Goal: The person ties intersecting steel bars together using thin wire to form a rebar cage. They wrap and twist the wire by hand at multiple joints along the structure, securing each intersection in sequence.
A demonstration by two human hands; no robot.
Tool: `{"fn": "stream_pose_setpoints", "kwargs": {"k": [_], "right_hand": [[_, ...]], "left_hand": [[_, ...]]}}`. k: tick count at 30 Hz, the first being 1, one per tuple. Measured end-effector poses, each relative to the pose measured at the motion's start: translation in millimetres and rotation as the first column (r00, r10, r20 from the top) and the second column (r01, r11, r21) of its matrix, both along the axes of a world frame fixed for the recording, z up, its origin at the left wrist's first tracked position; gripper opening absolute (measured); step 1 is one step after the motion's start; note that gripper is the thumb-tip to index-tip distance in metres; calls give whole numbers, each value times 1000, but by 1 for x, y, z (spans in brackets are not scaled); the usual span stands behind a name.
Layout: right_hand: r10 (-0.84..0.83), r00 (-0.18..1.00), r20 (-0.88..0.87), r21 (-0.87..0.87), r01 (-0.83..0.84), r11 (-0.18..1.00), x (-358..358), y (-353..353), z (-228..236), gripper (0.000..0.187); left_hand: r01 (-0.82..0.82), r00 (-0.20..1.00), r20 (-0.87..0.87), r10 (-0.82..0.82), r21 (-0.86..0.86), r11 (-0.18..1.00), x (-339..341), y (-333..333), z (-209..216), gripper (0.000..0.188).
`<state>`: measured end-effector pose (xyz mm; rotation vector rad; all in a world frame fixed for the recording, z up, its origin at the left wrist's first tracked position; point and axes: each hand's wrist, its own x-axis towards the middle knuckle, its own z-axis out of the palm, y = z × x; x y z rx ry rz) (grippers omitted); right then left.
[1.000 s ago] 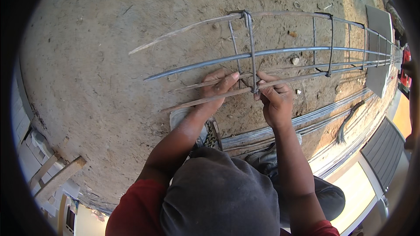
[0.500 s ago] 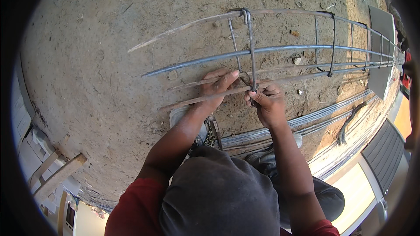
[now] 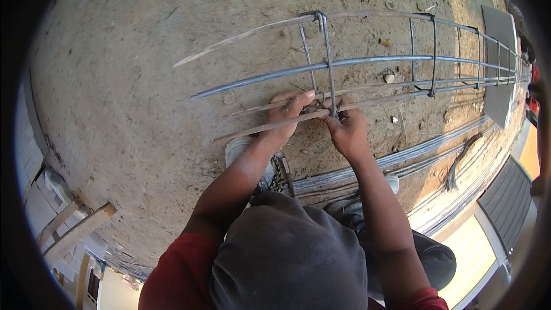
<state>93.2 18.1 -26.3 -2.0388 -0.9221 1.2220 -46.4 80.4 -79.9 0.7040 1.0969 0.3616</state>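
Observation:
A long rebar cage (image 3: pixel 258 76) of parallel bars and square stirrups stretches from the middle to the far right. My left hand (image 3: pixel 281 117) is closed around the brownish lower bars just left of the nearest stirrup (image 3: pixel 329 69), its thumb pointing at the stirrup's lower side. At that stirrup's near lower corner, my right hand (image 3: pixel 350 132) pinches dark tie wire (image 3: pixel 334 113) wrapped where stirrup and near bar cross. Its fingers reach behind the bar and are partly hidden.
Loose steel bars (image 3: pixel 321 181) lie on the dirt near my feet. A bundle of dark wire (image 3: pixel 457 163) rests beside them. A grey board (image 3: pixel 498 97) is under the cage's far part. Timber pieces (image 3: pixel 83 229) stand at lower left.
My right hand has turned and moved slightly up, its fingers now further behind the near bar. The dark strand that hung below it no longer shows. My left hand keeps its grip.

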Motion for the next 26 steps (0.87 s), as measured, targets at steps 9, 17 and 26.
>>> {"fn": "stream_pose_setpoints", "kwargs": {"k": [9, 17, 26], "right_hand": [[244, 909, 337, -36, -246, 969, 12, -21, -22, 26], [205, 955, -213, -25, -215, 976, 37, 1, -23, 25], [732, 677, 72, -146, -719, 679, 67, 28, 5, 30]], "left_hand": [[-59, 980, 180, 88, -161, 985, -1, -15, -13, 43], [-23, 967, 250, 58, -141, 990, 17, -14, -17, 41], [-44, 981, 181, 63, -109, 993, -27, -15, 52, 59]]}}
